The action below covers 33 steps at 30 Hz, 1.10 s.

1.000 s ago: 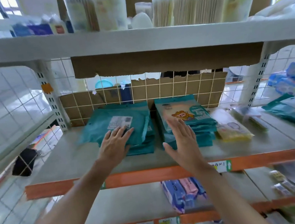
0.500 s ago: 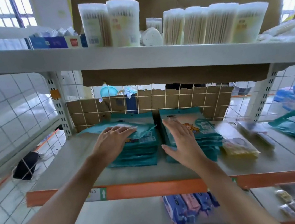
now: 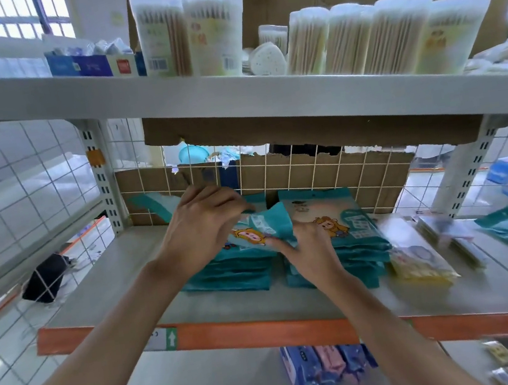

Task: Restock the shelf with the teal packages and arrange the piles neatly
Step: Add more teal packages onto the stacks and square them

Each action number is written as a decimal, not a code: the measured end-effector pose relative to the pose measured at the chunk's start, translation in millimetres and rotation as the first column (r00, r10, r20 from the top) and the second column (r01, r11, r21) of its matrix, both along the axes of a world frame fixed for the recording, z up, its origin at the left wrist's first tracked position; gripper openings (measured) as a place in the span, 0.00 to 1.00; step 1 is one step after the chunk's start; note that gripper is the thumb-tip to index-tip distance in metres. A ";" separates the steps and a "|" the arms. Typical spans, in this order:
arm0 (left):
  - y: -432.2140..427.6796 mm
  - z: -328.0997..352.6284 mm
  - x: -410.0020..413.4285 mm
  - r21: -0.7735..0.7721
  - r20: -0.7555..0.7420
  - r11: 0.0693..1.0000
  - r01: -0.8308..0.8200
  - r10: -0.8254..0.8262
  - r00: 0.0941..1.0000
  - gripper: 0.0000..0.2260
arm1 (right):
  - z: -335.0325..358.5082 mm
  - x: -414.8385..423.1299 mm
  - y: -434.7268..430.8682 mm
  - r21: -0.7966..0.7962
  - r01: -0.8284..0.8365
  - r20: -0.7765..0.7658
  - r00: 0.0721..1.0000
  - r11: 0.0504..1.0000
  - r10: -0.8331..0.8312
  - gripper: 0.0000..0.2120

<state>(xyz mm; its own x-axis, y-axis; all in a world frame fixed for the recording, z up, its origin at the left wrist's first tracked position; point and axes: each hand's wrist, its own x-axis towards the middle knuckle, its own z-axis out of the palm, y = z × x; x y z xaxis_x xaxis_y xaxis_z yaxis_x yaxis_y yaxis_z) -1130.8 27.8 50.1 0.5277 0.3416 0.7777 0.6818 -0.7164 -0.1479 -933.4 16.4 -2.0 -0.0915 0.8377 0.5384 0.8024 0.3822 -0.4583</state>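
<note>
At the orange-edged middle shelf [image 3: 264,335] of a shop rack, a person's left hand [image 3: 205,227] has its grip clamped on the top teal package [image 3: 266,227], curled fingers tilting it above the left pile [image 3: 234,274]. The right hand [image 3: 312,250], grip apart, presses straight fingers on the package's near edge beside the right pile [image 3: 361,246]. Both piles sit side by side, mid-shelf, just in front of a cardboard-backed wire grid [image 3: 308,173]. The flat pouches, printed with a cartoon figure, look glossy and soft. A hurried set-down would likely slide those beneath askew or nudge a pile toward the shelf lip. Tubs of cotton swabs [image 3: 355,39] line the shelf above.
</note>
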 end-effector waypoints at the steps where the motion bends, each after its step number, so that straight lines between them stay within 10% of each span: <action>1: 0.0 1.4 1.5 -0.005 0.048 1.000 0.013 -0.012 0.999 0.11 | -1.4 1.1 0.3 0.022 0.027 -0.032 0.999 0.999 -0.027 0.12; 9: -15.7 -34.5 -12.0 -0.256 0.603 0.948 -0.188 0.308 0.736 0.32 | 0.3 27.1 -9.9 -0.030 -0.039 -0.361 0.932 0.999 0.025 0.09; 12: -23.0 -53.2 -17.9 -0.467 0.754 0.884 0.038 0.375 0.540 0.33 | 1.4 32.9 -17.3 -0.060 -0.122 -0.548 0.833 0.991 0.069 0.10; 15: -29.6 -64.3 -7.9 -0.692 0.722 0.602 0.398 0.573 0.388 0.20 | 1.6 31.9 -21.5 -0.062 -0.210 -0.700 0.706 0.976 0.108 0.16; 19: -38.0 -71.8 18.1 -0.592 0.724 0.313 0.743 0.610 0.321 0.08 | -7.6 14.5 -20.4 -0.119 -0.281 -0.866 0.499 0.952 0.039 0.11; 24: -29.0 -73.3 23.7 -0.345 0.856 0.464 0.815 0.513 0.071 0.15 | -13.3 -2.5 -24.2 -0.126 -0.409 -0.939 0.342 0.904 0.023 0.17; 33: -18.2 -56.5 -11.0 -0.539 0.820 0.482 0.691 0.489 0.298 0.10 | -20.3 37.0 -24.4 -0.166 -0.478 -0.942 0.336 0.862 0.004 0.39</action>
<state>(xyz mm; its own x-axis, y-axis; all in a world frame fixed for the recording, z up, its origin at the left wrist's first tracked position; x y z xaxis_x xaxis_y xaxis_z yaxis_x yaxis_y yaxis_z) -1141.9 9.6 -6.4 -0.1186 0.9881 0.0976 -0.1942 -0.1195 0.9736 -896.3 -8.0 -22.3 0.0058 0.9946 0.1039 -0.2855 0.1013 -0.9530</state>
